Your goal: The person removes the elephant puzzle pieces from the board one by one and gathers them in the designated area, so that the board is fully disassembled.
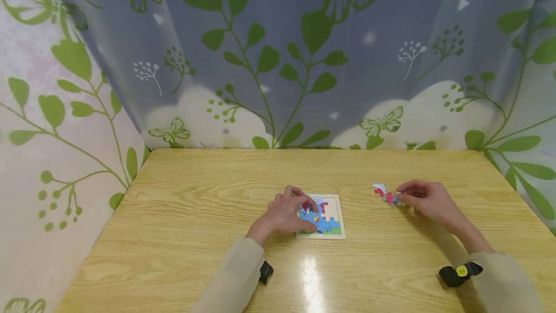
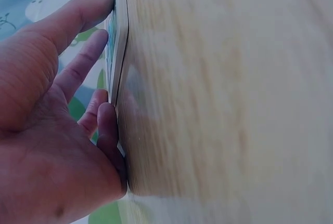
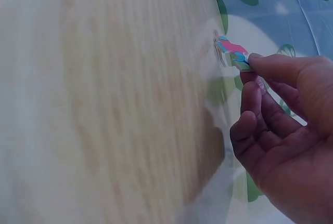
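A square jigsaw puzzle board (image 1: 342, 228) with a pale frame lies flat on the table, partly filled with a blue cartoon figure. My left hand (image 1: 284, 212) rests over its left side, thumb and fingertips touching the surface and hiding part of the picture. In the left wrist view that hand (image 2: 47, 94) has its fingers spread along the board's edge (image 2: 120, 42). To the right, my right hand (image 1: 430, 202) pinches a small puzzle piece (image 3: 242, 64) between thumb and index finger. Other loose pieces (image 1: 379, 190) in red, white and blue lie just left of those fingertips.
The wooden table (image 1: 195, 197) extends around the board and pieces. Behind it hangs a blue-grey curtain (image 1: 278, 62) with green leaves and butterflies, and patterned cloth (image 1: 52, 158) flanks the left side. Black devices (image 1: 453, 275) are strapped at both wrists.
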`<control>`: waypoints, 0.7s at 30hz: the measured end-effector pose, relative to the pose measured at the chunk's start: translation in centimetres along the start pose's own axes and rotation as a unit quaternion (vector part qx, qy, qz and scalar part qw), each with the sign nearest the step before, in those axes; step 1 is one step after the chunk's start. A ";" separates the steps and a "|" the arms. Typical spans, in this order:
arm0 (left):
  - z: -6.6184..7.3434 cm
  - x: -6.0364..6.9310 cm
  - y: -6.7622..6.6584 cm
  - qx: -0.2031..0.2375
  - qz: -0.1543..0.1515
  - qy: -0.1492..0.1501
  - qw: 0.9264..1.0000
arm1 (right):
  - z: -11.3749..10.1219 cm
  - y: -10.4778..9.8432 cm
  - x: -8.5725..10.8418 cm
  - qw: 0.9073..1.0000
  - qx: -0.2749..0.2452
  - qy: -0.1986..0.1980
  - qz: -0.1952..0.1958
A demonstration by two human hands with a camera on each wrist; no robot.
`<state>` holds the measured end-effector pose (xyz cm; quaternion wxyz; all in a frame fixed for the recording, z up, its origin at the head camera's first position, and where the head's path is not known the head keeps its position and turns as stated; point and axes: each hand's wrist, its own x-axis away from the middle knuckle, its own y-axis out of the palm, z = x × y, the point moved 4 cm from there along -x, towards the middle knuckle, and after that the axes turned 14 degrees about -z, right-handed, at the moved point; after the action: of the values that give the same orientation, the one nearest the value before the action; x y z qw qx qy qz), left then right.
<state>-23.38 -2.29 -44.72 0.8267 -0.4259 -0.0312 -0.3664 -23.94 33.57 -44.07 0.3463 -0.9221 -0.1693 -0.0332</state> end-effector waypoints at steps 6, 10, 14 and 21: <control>0.1 0.0 -0.1 0.001 -0.001 -0.006 1.000 | 0.2 -0.7 -0.2 1.000 0.008 0.006 -0.005; 0.1 0.1 -0.1 0.000 0.002 -0.009 1.000 | 0.2 -1.3 -0.5 1.000 0.009 0.012 -0.006; 0.2 0.2 -0.1 0.003 0.004 -0.007 1.000 | 0.3 -1.8 -0.7 1.000 0.019 0.013 -0.005; 0.3 0.3 0.0 0.009 0.000 -0.006 1.000 | 0.9 -2.2 -1.4 0.999 0.032 0.015 0.001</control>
<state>-23.14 -2.22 -44.39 0.8305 -0.4203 -0.0397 -0.3634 -26.03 35.24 -43.61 0.3786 -0.9099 -0.1645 -0.0410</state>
